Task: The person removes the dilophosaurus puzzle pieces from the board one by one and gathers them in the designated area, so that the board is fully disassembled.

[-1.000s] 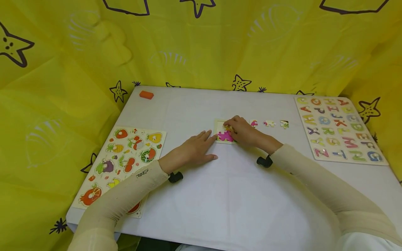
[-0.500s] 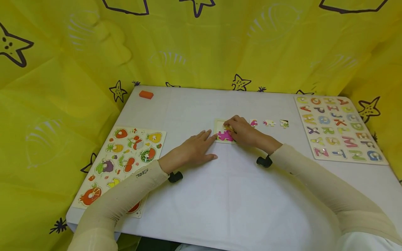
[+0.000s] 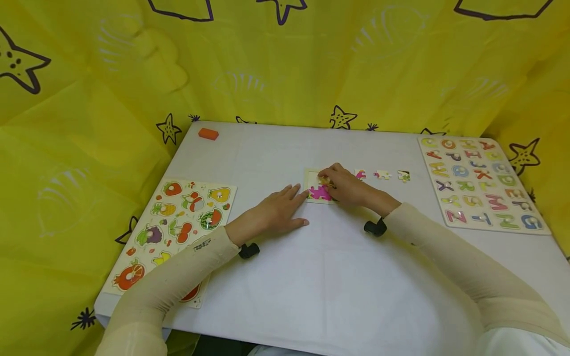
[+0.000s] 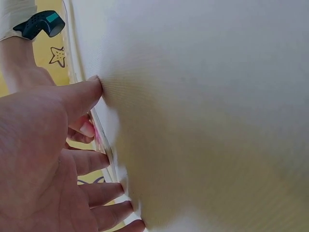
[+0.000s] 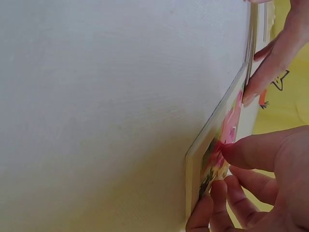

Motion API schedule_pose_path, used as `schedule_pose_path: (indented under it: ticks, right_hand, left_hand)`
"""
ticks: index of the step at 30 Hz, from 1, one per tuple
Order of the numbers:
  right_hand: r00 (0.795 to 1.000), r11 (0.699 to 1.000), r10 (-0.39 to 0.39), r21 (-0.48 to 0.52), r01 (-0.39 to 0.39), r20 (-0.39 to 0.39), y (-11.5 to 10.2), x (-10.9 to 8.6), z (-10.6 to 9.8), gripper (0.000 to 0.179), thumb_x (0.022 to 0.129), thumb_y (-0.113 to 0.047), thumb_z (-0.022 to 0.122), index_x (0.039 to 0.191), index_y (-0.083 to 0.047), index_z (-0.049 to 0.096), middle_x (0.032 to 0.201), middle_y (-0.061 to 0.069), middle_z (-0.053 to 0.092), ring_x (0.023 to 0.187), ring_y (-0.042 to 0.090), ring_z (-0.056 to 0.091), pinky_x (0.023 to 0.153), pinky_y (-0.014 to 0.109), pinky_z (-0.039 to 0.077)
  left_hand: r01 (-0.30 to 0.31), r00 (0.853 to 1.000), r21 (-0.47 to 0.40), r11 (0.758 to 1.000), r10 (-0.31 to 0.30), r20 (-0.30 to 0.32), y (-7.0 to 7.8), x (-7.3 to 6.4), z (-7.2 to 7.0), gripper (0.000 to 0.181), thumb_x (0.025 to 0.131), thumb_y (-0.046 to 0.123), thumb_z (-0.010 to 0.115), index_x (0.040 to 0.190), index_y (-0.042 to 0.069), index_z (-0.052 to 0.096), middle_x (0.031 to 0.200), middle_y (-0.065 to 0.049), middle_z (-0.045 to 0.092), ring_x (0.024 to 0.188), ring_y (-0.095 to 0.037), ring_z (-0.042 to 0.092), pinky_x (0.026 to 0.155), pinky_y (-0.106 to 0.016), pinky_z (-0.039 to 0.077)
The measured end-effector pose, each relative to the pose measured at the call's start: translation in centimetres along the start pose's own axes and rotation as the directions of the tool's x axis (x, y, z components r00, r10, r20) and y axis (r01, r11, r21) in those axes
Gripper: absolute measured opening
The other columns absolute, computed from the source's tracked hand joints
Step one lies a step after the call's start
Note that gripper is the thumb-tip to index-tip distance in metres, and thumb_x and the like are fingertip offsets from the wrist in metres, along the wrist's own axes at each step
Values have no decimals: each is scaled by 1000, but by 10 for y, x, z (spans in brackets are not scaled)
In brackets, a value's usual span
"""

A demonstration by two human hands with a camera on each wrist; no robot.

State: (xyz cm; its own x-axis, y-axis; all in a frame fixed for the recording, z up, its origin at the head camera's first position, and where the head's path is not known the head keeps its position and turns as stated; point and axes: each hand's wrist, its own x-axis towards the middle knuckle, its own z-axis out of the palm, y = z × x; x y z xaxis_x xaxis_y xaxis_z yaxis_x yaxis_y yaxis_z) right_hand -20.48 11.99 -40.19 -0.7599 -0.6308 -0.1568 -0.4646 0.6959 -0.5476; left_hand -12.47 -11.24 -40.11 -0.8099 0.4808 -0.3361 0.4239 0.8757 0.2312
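pinching puzzle piece [image 3: 325, 181], apparently: right hand [image 3: 346, 185] curled; left hand [image 3: 277, 211] spread.

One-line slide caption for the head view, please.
Left hand touching the edge of a small jigsaw board, right hand over it, three loose pieces in a row alongside.

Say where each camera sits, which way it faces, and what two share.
Head: worn on the head, facing forward and down at the tabletop; left hand, right hand and both sleeves show.
Left wrist: worn there, facing past the left hand's fingers across the tabletop; part of the right hand shows beyond.
Right wrist: worn there, facing the right hand's fingers at the small puzzle board; part of the left hand shows beyond.
Head and right wrist both show the small puzzle board.
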Motion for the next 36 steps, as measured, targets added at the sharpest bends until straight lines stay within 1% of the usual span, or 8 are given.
schedule_pose_path:
  ticks: [5, 13, 15, 20, 23, 32, 36]
  right_hand:
    - [1000, 1000, 11, 26, -11, 13, 3, 2, -1, 45, 105, -4, 61, 148, 4, 51, 136, 27, 46, 115, 35, 55, 107, 51, 51]
    - [1000, 998, 20, 55, -21, 17, 8, 4, -1, 39, 106, -5, 61, 143, 3, 56, 136, 25, 47, 118, 36, 56, 109, 51, 51]
    - [1000, 998, 14, 57, -14, 14, 9, 4, -2, 38, 105, -5, 61, 142, 3, 57, 136, 26, 47, 116, 36, 56, 107, 51, 51]
    - [1000, 999, 2, 41, -1, -12, 9, 2, -2, 37, 104, -5, 62, 140, 1, 61, 135, 27, 52, 116, 37, 53, 102, 52, 49]
    - [1000, 999, 11, 47, -9, -27, 9, 1, -3, 34, 105, -6, 61, 139, -2, 63, 134, 24, 55, 119, 37, 51, 102, 51, 48]
    - [998, 998, 10, 70, -6, -60, 9, -1, -2, 29, 108, -8, 59, 136, -2, 64, 126, 20, 63, 117, 35, 56, 106, 52, 50]
    - [997, 998, 3, 68, 2, -80, 9, -1, -3, 26, 108, -8, 59, 132, -3, 66, 120, 18, 66, 112, 34, 59, 103, 50, 50]
  left_hand:
    - [-4, 1000, 6, 1000, 4, 0, 0, 0, 0, 85, 105, 60, 55, 170, 16, 23, 177, -14, 16, 163, -34, 18, 129, -53, 26]
    - [0, 1000, 14, 1000, 0, 3, 0, 1, 0, 85, 105, 60, 54, 170, 16, 23, 177, -14, 16, 163, -35, 18, 129, -52, 26]
    - [1, 1000, 14, 1000, -1, 5, 0, 1, 0, 85, 105, 60, 54, 170, 16, 23, 177, -14, 16, 163, -35, 17, 129, -52, 26]
    - [4, 1000, 12, 1000, -5, 7, 0, 2, 1, 85, 105, 61, 53, 170, 16, 22, 177, -14, 15, 163, -34, 16, 129, -52, 25]
    - [3, 1000, 10, 1000, -3, 5, 0, 2, 1, 85, 105, 61, 53, 170, 16, 22, 177, -14, 15, 163, -34, 16, 129, -52, 25]
    - [1, 1000, 2, 1000, -1, 3, 0, 1, 2, 85, 105, 60, 53, 170, 16, 22, 177, -14, 15, 163, -34, 16, 129, -53, 25]
    - [2, 1000, 6, 1000, -2, 0, 0, 2, 2, 85, 105, 61, 53, 170, 16, 22, 177, -14, 15, 163, -34, 16, 129, -53, 25]
